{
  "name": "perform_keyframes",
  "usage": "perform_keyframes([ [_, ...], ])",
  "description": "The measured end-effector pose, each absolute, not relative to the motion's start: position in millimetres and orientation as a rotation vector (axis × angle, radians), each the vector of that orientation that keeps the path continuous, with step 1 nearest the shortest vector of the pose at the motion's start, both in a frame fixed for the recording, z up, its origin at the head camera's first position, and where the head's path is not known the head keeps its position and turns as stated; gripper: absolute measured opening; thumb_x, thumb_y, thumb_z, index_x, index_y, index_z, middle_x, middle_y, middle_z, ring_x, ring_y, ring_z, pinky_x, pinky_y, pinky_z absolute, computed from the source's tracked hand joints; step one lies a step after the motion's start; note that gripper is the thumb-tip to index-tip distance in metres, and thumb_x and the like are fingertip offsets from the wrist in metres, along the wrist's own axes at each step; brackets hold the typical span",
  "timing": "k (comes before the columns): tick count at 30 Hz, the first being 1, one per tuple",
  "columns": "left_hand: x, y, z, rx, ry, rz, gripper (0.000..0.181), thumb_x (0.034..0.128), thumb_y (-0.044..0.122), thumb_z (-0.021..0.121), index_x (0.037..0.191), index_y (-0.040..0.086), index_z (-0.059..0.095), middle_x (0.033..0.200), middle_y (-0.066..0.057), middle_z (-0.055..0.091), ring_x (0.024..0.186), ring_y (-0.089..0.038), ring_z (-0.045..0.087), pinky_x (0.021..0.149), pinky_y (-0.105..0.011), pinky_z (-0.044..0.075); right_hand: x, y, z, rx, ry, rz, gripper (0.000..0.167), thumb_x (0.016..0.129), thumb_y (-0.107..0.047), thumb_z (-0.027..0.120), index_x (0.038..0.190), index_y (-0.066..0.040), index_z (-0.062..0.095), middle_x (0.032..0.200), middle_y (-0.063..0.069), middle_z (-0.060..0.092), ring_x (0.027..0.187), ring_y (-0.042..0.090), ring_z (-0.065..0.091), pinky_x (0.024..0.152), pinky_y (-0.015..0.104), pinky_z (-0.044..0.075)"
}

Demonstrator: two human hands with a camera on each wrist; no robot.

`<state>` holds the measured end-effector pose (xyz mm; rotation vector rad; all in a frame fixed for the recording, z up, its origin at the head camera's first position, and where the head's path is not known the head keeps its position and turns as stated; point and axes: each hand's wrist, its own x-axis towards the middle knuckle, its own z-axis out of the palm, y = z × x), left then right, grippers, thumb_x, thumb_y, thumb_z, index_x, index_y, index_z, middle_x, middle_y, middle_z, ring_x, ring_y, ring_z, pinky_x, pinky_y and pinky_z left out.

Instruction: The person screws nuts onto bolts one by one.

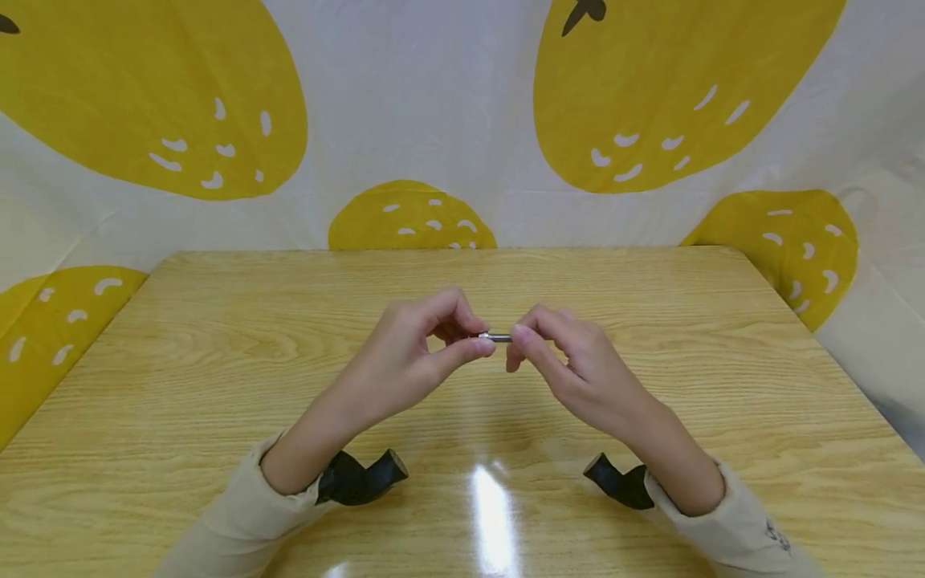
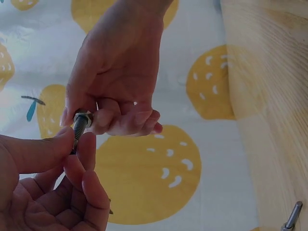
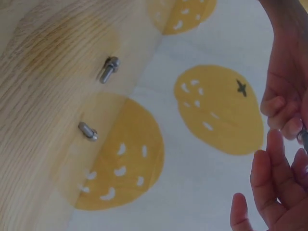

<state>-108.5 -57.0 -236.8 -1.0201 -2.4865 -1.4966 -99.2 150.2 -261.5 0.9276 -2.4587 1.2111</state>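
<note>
Just above the table (image 1: pixel 462 401), both hands meet at a small metal bolt (image 1: pixel 499 338). My left hand (image 1: pixel 408 349) pinches one end of it between thumb and index finger. From the other side, my right hand (image 1: pixel 587 368) has its thumb and index finger around a nut (image 2: pixel 83 116). Threaded shaft shows between the two hands in the left wrist view. The end of the bolt in the left fingers is mostly covered. In the right wrist view, only a sliver of the bolt appears at the right edge.
Two more metal bolts, one (image 3: pixel 109 70) and another (image 3: pixel 87 131), lie apart on the table in the right wrist view. A further bolt (image 2: pixel 291 217) sits at the left wrist view's lower right corner. A cloth (image 1: pixel 419 104) with yellow fruit prints hangs behind the table.
</note>
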Motion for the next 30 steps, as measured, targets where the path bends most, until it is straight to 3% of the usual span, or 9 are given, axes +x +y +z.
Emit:
perform_keyframes([
  [4, -108.7, -55.6, -237.3, -1.022, -2.489, -1.512, 0.013, 0.0816, 0.008, 0.071, 0.081, 0.008, 0.058, 0.078, 0.001, 0.065, 0.069, -0.011, 0.061, 0.063, -0.025, 0.05, -97.9, 147.4, -261.7, 0.821, -2.501, 1.202, 0.039, 0.102, -0.028, 0.037, 0.072, -0.016, 0.059, 0.07, -0.01, 0.062, 0.077, 0.012, 0.05, 0.067, 0.029, 0.039],
  [7, -108.6, -55.5, -236.8, -1.019, -2.496, -1.519, 0.012, 0.0817, 0.009, 0.071, 0.082, 0.008, 0.058, 0.078, 0.001, 0.066, 0.069, -0.01, 0.061, 0.063, -0.025, 0.05, -97.7, 148.9, -260.1, 0.784, -2.542, 1.215, 0.046, 0.102, -0.035, 0.033, 0.072, -0.016, 0.062, 0.071, -0.009, 0.062, 0.08, 0.014, 0.049, 0.069, 0.031, 0.038],
  [9, -108.3, -55.9, -236.2, -1.012, -2.499, -1.515, 0.012, 0.0822, 0.01, 0.07, 0.083, 0.008, 0.058, 0.078, 0.001, 0.066, 0.069, -0.009, 0.06, 0.063, -0.025, 0.05, -97.9, 151.0, -258.8, 0.789, -2.561, 1.22, 0.04, 0.101, -0.036, 0.036, 0.084, -0.016, 0.066, 0.077, -0.01, 0.064, 0.084, 0.013, 0.05, 0.072, 0.032, 0.038],
  [12, -108.7, -57.2, -235.5, -1.01, -2.486, -1.51, 0.012, 0.0827, 0.009, 0.069, 0.084, 0.007, 0.058, 0.079, 0.0, 0.065, 0.07, -0.007, 0.06, 0.065, -0.025, 0.051, -99.2, 154.0, -258.2, 0.862, -2.506, 1.213, 0.02, 0.095, -0.027, 0.054, 0.106, -0.013, 0.063, 0.087, -0.007, 0.065, 0.087, 0.011, 0.054, 0.074, 0.03, 0.042],
  [14, -109.3, -58.2, -234.9, -1.009, -2.474, -1.505, 0.012, 0.0827, 0.008, 0.069, 0.085, 0.006, 0.058, 0.08, 0.0, 0.065, 0.07, -0.007, 0.06, 0.066, -0.025, 0.051, -100.2, 154.9, -258.2, 0.933, -2.413, 1.204, 0.029, 0.088, -0.014, 0.065, 0.115, -0.009, 0.058, 0.093, -0.004, 0.065, 0.09, 0.01, 0.057, 0.079, 0.026, 0.045],
  [16, -109.9, -59.0, -234.3, -1.007, -2.469, -1.505, 0.012, 0.0824, 0.008, 0.069, 0.085, 0.006, 0.057, 0.08, -0.001, 0.065, 0.07, -0.008, 0.059, 0.066, -0.025, 0.052, -101.0, 155.1, -258.5, 0.985, -2.321, 1.197, 0.034, 0.081, -0.004, 0.07, 0.113, -0.006, 0.057, 0.096, 0.0, 0.066, 0.09, 0.01, 0.06, 0.082, 0.021, 0.047],
  [19, -110.7, -59.8, -233.6, -0.996, -2.481, -1.507, 0.013, 0.0824, 0.008, 0.069, 0.085, 0.006, 0.057, 0.08, 0.0, 0.065, 0.069, -0.008, 0.059, 0.066, -0.026, 0.051, -101.7, 155.1, -259.4, 1.023, -2.237, 1.182, 0.029, 0.079, 0.001, 0.071, 0.105, -0.003, 0.059, 0.098, 0.003, 0.067, 0.093, 0.012, 0.06, 0.087, 0.018, 0.047],
  [24, -111.0, -60.2, -233.1, -0.996, -2.492, -1.511, 0.012, 0.0825, 0.008, 0.069, 0.085, 0.006, 0.057, 0.081, 0.0, 0.065, 0.07, -0.007, 0.06, 0.066, -0.026, 0.052, -100.7, 154.9, -260.0, 1.026, -2.216, 1.151, 0.021, 0.081, -0.002, 0.069, 0.1, -0.003, 0.063, 0.097, 0.003, 0.067, 0.094, 0.014, 0.057, 0.082, 0.018, 0.046],
  [30, -109.0, -59.7, -232.8, -1.018, -2.469, -1.52, 0.012, 0.0823, 0.008, 0.07, 0.086, 0.006, 0.058, 0.081, 0.0, 0.065, 0.07, -0.007, 0.061, 0.066, -0.026, 0.052, -99.1, 152.6, -260.0, 1.043, -2.238, 1.179, 0.007, 0.091, -0.009, 0.06, 0.096, -0.008, 0.063, 0.09, -0.002, 0.069, 0.088, 0.011, 0.052, 0.077, 0.024, 0.044],
])
